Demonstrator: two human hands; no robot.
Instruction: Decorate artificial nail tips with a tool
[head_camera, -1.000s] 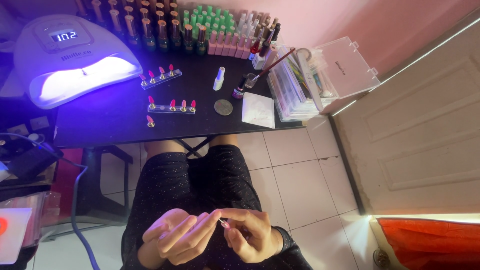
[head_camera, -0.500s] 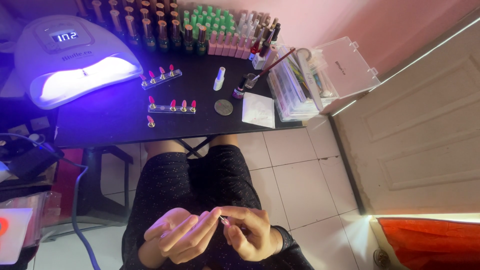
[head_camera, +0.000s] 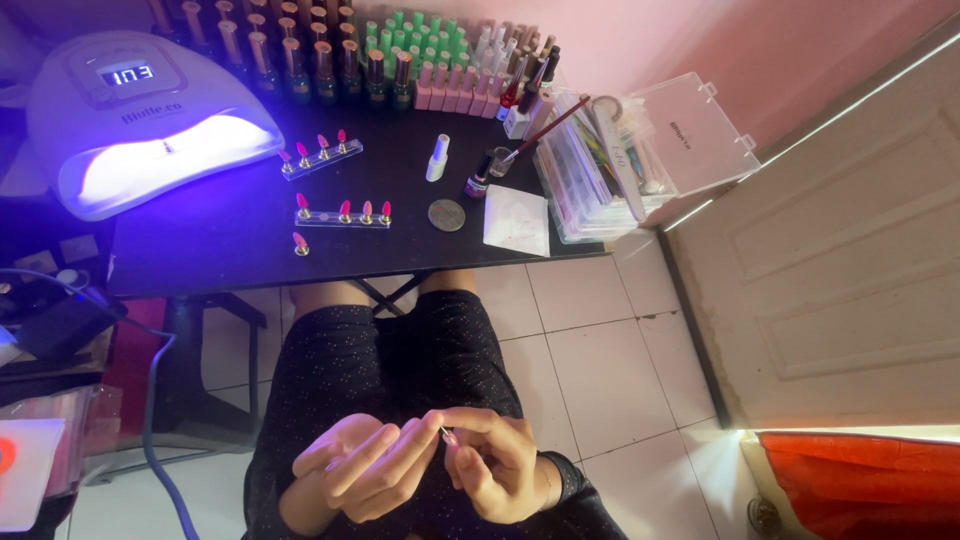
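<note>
**Small nail tip held over lap, detail obscured**

Both hands sit low over the lap, below the black table's (head_camera: 200, 250) near edge. Right hand (head_camera: 500, 465) pinches a thin stick carrying a small pink nail tip (head_camera: 450, 438); left hand (head_camera: 365, 470) fingers curl loosely against it, contact unclear. Tip shape is hard to make out. Lit curing lamp (head_camera: 150, 130) occupies the far left corner.

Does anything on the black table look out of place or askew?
One nail tip on a stand sits alone near the table edge, apart from the two holder strips. The clear box is open. Nothing spilled.
</note>
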